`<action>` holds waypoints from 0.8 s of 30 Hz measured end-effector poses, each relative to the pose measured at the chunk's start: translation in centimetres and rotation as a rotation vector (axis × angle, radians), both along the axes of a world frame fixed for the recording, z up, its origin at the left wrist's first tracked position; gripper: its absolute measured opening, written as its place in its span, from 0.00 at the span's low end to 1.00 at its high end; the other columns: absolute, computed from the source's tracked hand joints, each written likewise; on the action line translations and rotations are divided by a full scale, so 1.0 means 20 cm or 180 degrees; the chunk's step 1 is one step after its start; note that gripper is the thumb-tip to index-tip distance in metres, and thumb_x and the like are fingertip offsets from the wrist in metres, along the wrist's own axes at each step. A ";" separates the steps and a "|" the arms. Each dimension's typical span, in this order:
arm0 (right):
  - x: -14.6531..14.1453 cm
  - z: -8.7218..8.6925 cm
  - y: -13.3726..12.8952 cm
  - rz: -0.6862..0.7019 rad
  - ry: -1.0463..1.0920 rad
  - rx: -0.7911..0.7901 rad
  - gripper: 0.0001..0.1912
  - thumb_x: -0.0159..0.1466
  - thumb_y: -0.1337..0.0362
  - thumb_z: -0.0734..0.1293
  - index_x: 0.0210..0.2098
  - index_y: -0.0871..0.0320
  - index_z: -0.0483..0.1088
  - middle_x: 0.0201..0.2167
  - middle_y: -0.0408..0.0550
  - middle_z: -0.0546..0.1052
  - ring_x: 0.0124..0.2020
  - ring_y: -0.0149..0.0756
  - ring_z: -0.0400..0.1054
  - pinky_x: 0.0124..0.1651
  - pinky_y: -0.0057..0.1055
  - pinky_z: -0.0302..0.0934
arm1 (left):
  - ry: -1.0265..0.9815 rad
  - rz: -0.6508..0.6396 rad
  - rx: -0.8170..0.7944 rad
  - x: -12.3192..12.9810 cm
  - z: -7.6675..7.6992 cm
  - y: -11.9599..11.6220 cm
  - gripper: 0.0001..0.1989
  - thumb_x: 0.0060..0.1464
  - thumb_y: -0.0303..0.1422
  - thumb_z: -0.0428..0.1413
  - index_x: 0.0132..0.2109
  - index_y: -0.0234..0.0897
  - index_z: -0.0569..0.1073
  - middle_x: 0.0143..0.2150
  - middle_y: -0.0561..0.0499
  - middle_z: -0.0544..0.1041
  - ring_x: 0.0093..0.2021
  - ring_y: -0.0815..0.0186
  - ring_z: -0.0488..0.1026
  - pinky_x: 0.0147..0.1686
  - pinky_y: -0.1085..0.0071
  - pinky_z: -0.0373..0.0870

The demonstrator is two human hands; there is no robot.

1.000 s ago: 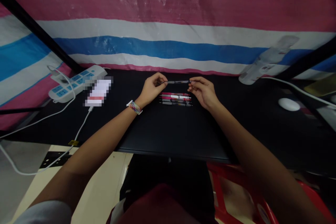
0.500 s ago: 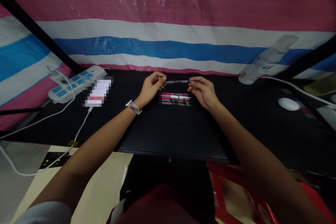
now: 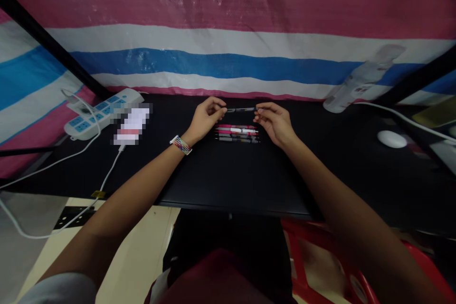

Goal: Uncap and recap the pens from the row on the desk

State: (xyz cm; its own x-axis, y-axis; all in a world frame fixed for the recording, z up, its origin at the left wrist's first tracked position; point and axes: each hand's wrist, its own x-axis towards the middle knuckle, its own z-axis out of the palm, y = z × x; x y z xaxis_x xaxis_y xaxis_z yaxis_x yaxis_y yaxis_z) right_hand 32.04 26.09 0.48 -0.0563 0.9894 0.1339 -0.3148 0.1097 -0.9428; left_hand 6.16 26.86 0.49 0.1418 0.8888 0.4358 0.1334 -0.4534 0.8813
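Note:
A dark pen (image 3: 241,109) lies level between my two hands, beyond a row of other pens. My left hand (image 3: 209,115) pinches its left end between thumb and fingers. At the opposite end, my right hand (image 3: 273,121) grips the tip the same way. Nearer to me, several pens (image 3: 237,130) lie side by side on the black table (image 3: 231,175); some are pink or white, and the closest ones are dark. The fingers hide both ends of the held pen.
On the left are a white power strip (image 3: 99,113) and a blurred-out phone (image 3: 132,123) on a white cable. To the right stand a clear bottle (image 3: 363,80) and a white mouse (image 3: 392,139). A striped sheet (image 3: 228,9) hangs behind the table.
Both hands keep hold of the pen in nearly the same place. The pen's visible face looks slightly different, with small finger shifts. The row of pens has not moved.

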 end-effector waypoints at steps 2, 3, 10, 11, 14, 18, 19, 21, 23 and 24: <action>0.00 0.00 0.00 -0.0014 -0.0054 0.0011 0.09 0.58 0.62 0.81 0.37 0.51 0.81 0.33 0.45 0.79 0.35 0.37 0.74 0.49 0.42 0.75 | 0.0062 0.0068 0.0111 0.00 0.01 0.00 0.09 0.59 0.29 0.68 0.46 0.39 0.79 0.39 0.50 0.80 0.37 0.67 0.79 0.35 0.72 0.76; 0.00 0.00 0.00 -0.0024 -0.0092 0.0009 0.09 0.58 0.61 0.80 0.37 0.51 0.81 0.34 0.45 0.78 0.36 0.37 0.74 0.49 0.43 0.75 | 0.0084 0.0103 0.0153 0.00 0.01 -0.01 0.11 0.58 0.27 0.69 0.46 0.39 0.79 0.41 0.49 0.81 0.39 0.66 0.79 0.36 0.72 0.76; 0.00 0.01 -0.01 -0.0046 -0.0147 -0.0032 0.11 0.57 0.60 0.81 0.38 0.52 0.81 0.35 0.46 0.79 0.37 0.38 0.74 0.50 0.43 0.75 | -0.0012 0.0004 -0.0071 0.01 0.02 -0.02 0.05 0.66 0.35 0.64 0.44 0.39 0.78 0.31 0.52 0.78 0.33 0.67 0.78 0.30 0.73 0.73; 0.00 0.01 -0.01 -0.0041 -0.0133 -0.0043 0.10 0.57 0.61 0.81 0.37 0.51 0.81 0.34 0.46 0.79 0.36 0.38 0.74 0.49 0.43 0.75 | -0.0007 0.0008 -0.0052 0.01 0.02 -0.02 0.04 0.66 0.34 0.64 0.44 0.39 0.78 0.31 0.52 0.78 0.32 0.67 0.77 0.31 0.72 0.73; -0.01 0.01 -0.01 -0.0022 -0.0091 -0.0048 0.09 0.57 0.62 0.81 0.37 0.51 0.81 0.34 0.46 0.79 0.36 0.38 0.74 0.50 0.44 0.76 | 0.0038 0.0042 0.0069 0.01 0.02 -0.02 0.03 0.63 0.31 0.65 0.43 0.39 0.79 0.34 0.51 0.79 0.34 0.67 0.77 0.32 0.71 0.73; -0.01 0.01 -0.01 -0.0029 -0.0162 -0.0025 0.09 0.58 0.61 0.80 0.38 0.51 0.81 0.34 0.46 0.79 0.36 0.38 0.74 0.50 0.44 0.76 | 0.0076 0.0110 0.0183 0.01 0.02 -0.02 0.04 0.61 0.31 0.66 0.42 0.39 0.79 0.38 0.49 0.81 0.37 0.66 0.77 0.34 0.70 0.73; -0.01 0.01 -0.01 -0.0034 -0.0182 -0.0027 0.09 0.58 0.61 0.80 0.38 0.51 0.81 0.34 0.46 0.79 0.36 0.38 0.74 0.50 0.45 0.76 | 0.0097 0.0128 0.0193 0.01 0.02 -0.02 0.04 0.60 0.31 0.67 0.42 0.39 0.79 0.39 0.49 0.81 0.37 0.66 0.77 0.35 0.69 0.73; -0.01 0.01 0.00 -0.0039 -0.0170 -0.0031 0.09 0.58 0.62 0.80 0.38 0.51 0.81 0.34 0.46 0.78 0.36 0.38 0.74 0.50 0.45 0.76 | 0.0132 0.0146 0.0207 0.01 0.02 -0.02 0.04 0.60 0.31 0.67 0.41 0.39 0.79 0.39 0.49 0.82 0.37 0.66 0.77 0.35 0.69 0.73; 0.00 0.01 0.00 -0.0034 -0.0122 -0.0031 0.09 0.57 0.62 0.80 0.37 0.51 0.81 0.33 0.46 0.78 0.36 0.38 0.74 0.50 0.44 0.75 | 0.0127 0.0136 0.0235 0.01 0.02 -0.01 0.04 0.59 0.31 0.67 0.41 0.39 0.79 0.39 0.49 0.82 0.37 0.66 0.77 0.36 0.68 0.73; 0.00 0.01 0.00 -0.0027 -0.0111 -0.0030 0.09 0.57 0.62 0.80 0.37 0.51 0.81 0.33 0.46 0.78 0.35 0.38 0.74 0.50 0.44 0.75 | 0.0115 0.0131 0.0245 0.01 0.02 -0.01 0.04 0.59 0.31 0.67 0.40 0.39 0.80 0.39 0.49 0.82 0.37 0.66 0.77 0.36 0.68 0.73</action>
